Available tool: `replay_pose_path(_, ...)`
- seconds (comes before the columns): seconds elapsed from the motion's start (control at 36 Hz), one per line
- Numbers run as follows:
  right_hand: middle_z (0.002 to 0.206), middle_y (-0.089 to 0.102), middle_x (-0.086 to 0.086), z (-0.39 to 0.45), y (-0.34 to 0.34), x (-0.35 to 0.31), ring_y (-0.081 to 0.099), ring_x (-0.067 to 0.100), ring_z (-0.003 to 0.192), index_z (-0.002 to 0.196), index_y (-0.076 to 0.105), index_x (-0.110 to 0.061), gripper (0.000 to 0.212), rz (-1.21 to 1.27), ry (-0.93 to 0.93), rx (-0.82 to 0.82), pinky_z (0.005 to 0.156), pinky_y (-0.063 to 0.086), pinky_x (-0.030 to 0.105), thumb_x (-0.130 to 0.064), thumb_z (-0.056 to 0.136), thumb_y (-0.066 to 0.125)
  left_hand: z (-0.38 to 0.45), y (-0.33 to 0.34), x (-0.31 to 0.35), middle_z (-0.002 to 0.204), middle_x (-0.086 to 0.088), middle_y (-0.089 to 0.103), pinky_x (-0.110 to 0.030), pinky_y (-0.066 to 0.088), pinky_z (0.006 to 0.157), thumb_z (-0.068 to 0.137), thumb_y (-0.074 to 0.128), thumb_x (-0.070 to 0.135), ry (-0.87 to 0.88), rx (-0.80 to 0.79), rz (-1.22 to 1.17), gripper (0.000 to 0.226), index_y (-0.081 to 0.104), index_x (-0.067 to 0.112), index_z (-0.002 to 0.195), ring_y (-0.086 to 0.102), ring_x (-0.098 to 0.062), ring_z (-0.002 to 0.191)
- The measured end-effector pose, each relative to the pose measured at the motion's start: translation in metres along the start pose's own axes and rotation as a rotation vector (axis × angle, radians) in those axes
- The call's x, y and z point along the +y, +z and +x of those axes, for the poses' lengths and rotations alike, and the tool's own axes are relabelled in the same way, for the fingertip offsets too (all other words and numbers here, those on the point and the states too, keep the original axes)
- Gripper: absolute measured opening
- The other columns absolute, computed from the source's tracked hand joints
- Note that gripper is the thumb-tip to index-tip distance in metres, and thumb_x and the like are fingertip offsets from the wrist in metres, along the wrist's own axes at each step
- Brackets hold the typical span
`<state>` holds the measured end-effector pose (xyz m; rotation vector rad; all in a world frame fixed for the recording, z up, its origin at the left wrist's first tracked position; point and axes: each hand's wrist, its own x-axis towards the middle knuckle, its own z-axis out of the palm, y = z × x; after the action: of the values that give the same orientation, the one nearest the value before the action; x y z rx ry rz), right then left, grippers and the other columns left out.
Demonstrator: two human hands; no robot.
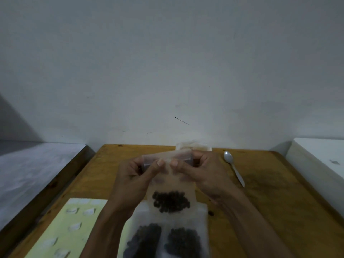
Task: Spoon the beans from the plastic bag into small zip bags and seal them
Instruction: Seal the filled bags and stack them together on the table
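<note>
- I'm seeing two filled bags (163,237) lying nearest me on the table (260,202).
- Both my left hand (134,175) and right hand (202,172) are pinching the zip bag (171,190) by its top strip, beans (170,201) hanging below my fingers.
- I'm risking a gap if my thumbs are skipping part of the zip; beans would be spilling.
- The spoon (233,167) is lying apart, right.

Two hands show, the left hand (134,175) and the right hand (202,174), both pinching the top of one zip bag (170,185) that holds beans. Below that bag lie two more filled bags, one (143,237) to the left and one (184,237) to the right. One spoon (234,168) lies right of the held bag. One yellow sheet (74,229) lies to its lower left, all on one tabletop (270,192).
</note>
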<state>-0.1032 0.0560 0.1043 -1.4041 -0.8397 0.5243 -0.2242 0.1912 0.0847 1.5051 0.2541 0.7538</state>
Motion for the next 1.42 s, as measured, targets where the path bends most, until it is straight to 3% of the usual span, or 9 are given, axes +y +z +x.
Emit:
replay_pose_path(0.19, 0.085, 0.078, 0.004, -0.007, 0.001, 0.004, 0.075, 0.019, 0.081, 0.088, 0.076, -0.014, 0.006, -0.069, -0.047, 0.022, 0.072, 0.063, 0.036, -0.018, 0.085, 0.075, -0.010, 0.013, 0.002, 0.087, -0.017, 0.076, -0.033, 0.062, 0.064, 0.073, 0.072, 0.022, 0.025, 0.043, -0.020, 0.031, 0.075, -0.001, 0.093, 0.074, -0.032, 0.079)
replay_pose_path(0.5, 0.079, 0.076, 0.007, -0.004, -0.010, 0.008, 0.073, 0.021, 0.077, 0.075, 0.079, -0.015, 0.012, 0.051, -0.029, -0.090, 0.073, 0.062, 0.042, -0.028, 0.073, 0.077, -0.032, -0.001, 0.016, 0.080, -0.018, 0.074, -0.035, 0.058, 0.066, 0.076, 0.071, 0.023, 0.018, 0.237, 0.123, 0.022, 0.076, 0.002, 0.076, 0.069, -0.025, 0.075)
replay_pose_path(0.61, 0.079, 0.077, 0.007, -0.002, -0.001, 0.009, 0.072, 0.017, 0.074, 0.077, 0.079, -0.013, 0.020, 0.107, -0.019, -0.128, 0.069, 0.060, 0.037, -0.031, 0.071, 0.074, -0.041, -0.002, 0.020, 0.076, -0.022, 0.071, -0.033, 0.055, 0.064, 0.074, 0.073, 0.021, 0.039, 0.326, 0.085, 0.027, 0.074, -0.006, 0.076, 0.064, -0.028, 0.071)
replay_pose_path(0.86, 0.089, 0.079, 0.010, 0.008, 0.040, 0.002, 0.074, 0.019, 0.084, 0.092, 0.079, -0.010, 0.028, 0.219, 0.063, -0.240, 0.066, 0.058, 0.032, -0.033, 0.082, 0.066, -0.070, -0.038, 0.033, 0.093, -0.016, 0.075, -0.035, 0.058, 0.065, 0.073, 0.071, 0.033, -0.093, 0.390, -0.012, 0.028, 0.080, 0.011, 0.087, 0.071, -0.025, 0.082)
replay_pose_path(0.97, 0.092, 0.078, 0.008, 0.013, 0.082, -0.002, 0.073, 0.019, 0.086, 0.096, 0.079, -0.009, 0.023, 0.226, 0.077, -0.325, 0.072, 0.061, 0.037, -0.028, 0.089, 0.067, -0.085, -0.060, 0.037, 0.103, -0.021, 0.074, -0.043, 0.060, 0.080, 0.080, 0.066, 0.030, -0.106, 0.474, 0.006, 0.034, 0.075, 0.003, 0.099, 0.072, -0.035, 0.098)
replay_pose_path(1.11, 0.082, 0.074, -0.009, 0.012, 0.120, 0.017, 0.065, 0.003, 0.076, 0.089, 0.076, -0.025, 0.006, -0.095, -0.041, -0.334, 0.064, 0.051, 0.014, -0.030, 0.090, 0.073, -0.104, -0.103, 0.045, 0.098, -0.012, 0.076, -0.039, 0.063, 0.072, 0.091, 0.058, 0.027, -0.033, 0.715, 0.035, 0.031, 0.070, 0.001, 0.103, 0.073, -0.027, 0.096)
replay_pose_path(1.17, 0.080, 0.073, -0.009, 0.007, 0.133, 0.031, 0.064, 0.001, 0.072, 0.087, 0.076, -0.022, 0.011, -0.272, -0.021, -0.351, 0.063, 0.049, 0.016, -0.032, 0.090, 0.073, -0.110, -0.125, 0.047, 0.097, -0.011, 0.076, -0.034, 0.063, 0.072, 0.095, 0.058, 0.026, -0.031, 0.808, 0.063, 0.031, 0.069, 0.000, 0.107, 0.073, -0.026, 0.096)
replay_pose_path(1.28, 0.079, 0.072, -0.013, -0.007, 0.166, 0.056, 0.063, -0.002, 0.070, 0.083, 0.076, -0.020, 0.015, -0.591, 0.020, -0.426, 0.060, 0.048, 0.018, -0.032, 0.090, 0.072, -0.117, -0.162, 0.043, 0.097, -0.011, 0.077, -0.053, 0.058, 0.089, 0.097, 0.061, 0.029, -0.028, 0.909, 0.118, 0.028, 0.073, 0.006, 0.105, 0.073, -0.030, 0.096)
replay_pose_path(1.42, 0.080, 0.073, -0.010, -0.022, 0.209, 0.069, 0.067, 0.015, 0.081, 0.078, 0.074, -0.023, 0.023, -0.912, 0.127, -0.444, 0.085, 0.054, 0.040, -0.042, 0.090, 0.066, -0.117, -0.190, 0.033, 0.094, -0.008, 0.078, -0.052, 0.058, 0.089, 0.096, 0.062, 0.031, -0.041, 0.937, 0.152, 0.024, 0.075, 0.011, 0.100, 0.075, -0.024, 0.091)
